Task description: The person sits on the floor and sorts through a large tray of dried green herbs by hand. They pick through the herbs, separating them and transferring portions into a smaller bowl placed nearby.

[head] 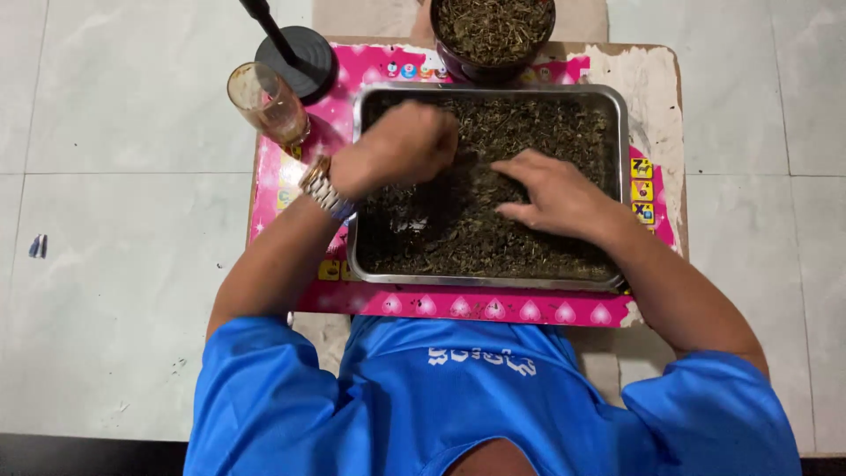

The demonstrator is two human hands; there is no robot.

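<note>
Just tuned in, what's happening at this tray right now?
A person in a blue shirt has both hands in a metal tray of dried dark green leaves. The left hand, watch on its wrist, is curled into the leaves; the right hand lies flat on them. The tray sits on a pink mat. Behind it stand a dark bowl of the same leaves and a glass.

Left hand [407, 141] curled into a loose fist, wrist bent, over the tray's [621, 123] near-left part | right hand [553, 196] laid flat, fingers spread, at tray centre | both forearms extended forward.
</note>
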